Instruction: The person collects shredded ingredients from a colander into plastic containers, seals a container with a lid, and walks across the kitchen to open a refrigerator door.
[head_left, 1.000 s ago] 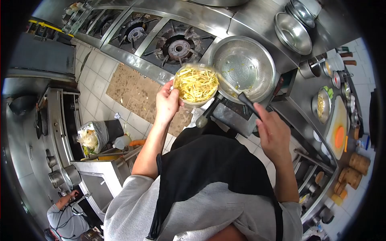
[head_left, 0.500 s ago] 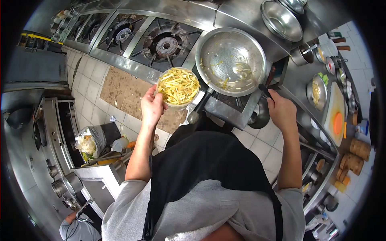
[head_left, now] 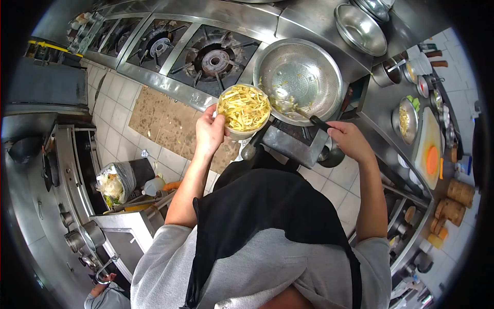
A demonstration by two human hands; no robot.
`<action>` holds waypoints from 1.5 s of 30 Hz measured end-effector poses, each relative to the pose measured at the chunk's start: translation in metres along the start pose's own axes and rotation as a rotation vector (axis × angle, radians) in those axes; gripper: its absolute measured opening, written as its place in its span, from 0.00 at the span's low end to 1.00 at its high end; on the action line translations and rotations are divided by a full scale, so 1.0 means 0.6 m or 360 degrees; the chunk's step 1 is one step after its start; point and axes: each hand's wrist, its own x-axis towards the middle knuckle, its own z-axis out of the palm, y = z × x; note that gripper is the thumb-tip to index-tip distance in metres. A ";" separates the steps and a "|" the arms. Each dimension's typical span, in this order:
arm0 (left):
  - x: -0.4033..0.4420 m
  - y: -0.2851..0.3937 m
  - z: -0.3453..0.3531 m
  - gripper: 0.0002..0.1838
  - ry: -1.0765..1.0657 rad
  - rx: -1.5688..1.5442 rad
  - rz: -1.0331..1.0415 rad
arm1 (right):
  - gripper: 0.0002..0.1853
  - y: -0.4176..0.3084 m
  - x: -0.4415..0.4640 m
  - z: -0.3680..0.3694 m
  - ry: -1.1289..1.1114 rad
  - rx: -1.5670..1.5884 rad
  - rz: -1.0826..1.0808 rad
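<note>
My left hand (head_left: pixel 210 133) is closed on the rim of a round tub (head_left: pixel 242 135) heaped with pale yellow strips (head_left: pixel 244 108), held beside the pan. My right hand (head_left: pixel 351 140) grips the black handle (head_left: pixel 320 123) of a metal spoon, whose bowl (head_left: pixel 282 103) rests inside the large metal pan (head_left: pixel 329 67). A few yellow scraps and wet shine lie on the pan's bottom. The pan sits over the stove, and its own handle (head_left: pixel 261 133) points toward my apron, partly behind the tub.
Bare burners (head_left: pixel 214 61) run to the left of the pan. Metal bowls (head_left: pixel 361 30) stand at the back right. On the right counter are a cutting board (head_left: pixel 428 135) with an orange piece and a bowl (head_left: pixel 405 120) of food. Another person (head_left: pixel 107 296) is at lower left.
My left hand has carried the tub right, so it now overlaps the pan's left edge. The spoon has swept left across the pan, and its scraps have shifted or thinned.
</note>
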 end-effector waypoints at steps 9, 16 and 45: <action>0.001 0.000 0.006 0.24 0.0024 -0.0055 -0.0013 | 0.20 -0.077 -0.085 -0.026 -0.0054 0.0963 0.0006; 0.004 -0.005 0.000 0.24 0.0006 -0.0093 -0.0041 | 0.20 -0.136 -0.134 0.009 0.0711 -0.0603 -0.1009; -0.135 0.179 0.085 0.23 -0.0628 -0.0230 0.0167 | 0.23 -0.102 -0.159 0.025 0.0305 0.1238 -0.0529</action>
